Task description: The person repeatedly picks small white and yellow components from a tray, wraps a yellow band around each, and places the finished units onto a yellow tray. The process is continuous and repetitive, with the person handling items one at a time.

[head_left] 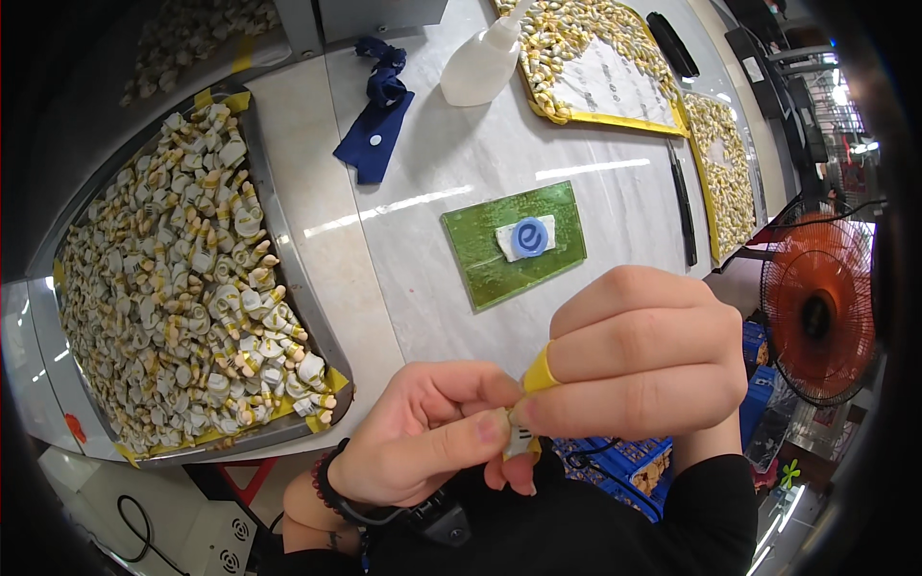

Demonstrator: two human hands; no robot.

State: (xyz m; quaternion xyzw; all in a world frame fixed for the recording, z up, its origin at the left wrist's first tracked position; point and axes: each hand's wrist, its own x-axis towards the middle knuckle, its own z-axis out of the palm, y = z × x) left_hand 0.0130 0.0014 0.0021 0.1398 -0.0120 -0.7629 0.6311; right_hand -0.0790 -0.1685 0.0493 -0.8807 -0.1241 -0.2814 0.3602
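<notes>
In front of my body, both hands meet over a small white-and-yellow figurine piece (520,440) with dark marks on its side. My left hand (427,437) pinches it between thumb and fingers. The fingers of my right hand (643,355) are closed at its upper end, and one wears a yellow finger cot (540,370). Whatever the right fingertips hold besides the piece is hidden. Beyond my hands lies a green glass-like plate (480,274). On it is a white pad with a round blue disc (530,237).
At left, a metal tray (338,384) is heaped with similar figurine pieces. A translucent squeeze bottle (480,69) and dark blue cloth (375,144) lie farther back. Yellow-edged trays (615,124) of small pieces and a black slender tool (683,206) are at right. An orange fan (816,317) stands beyond.
</notes>
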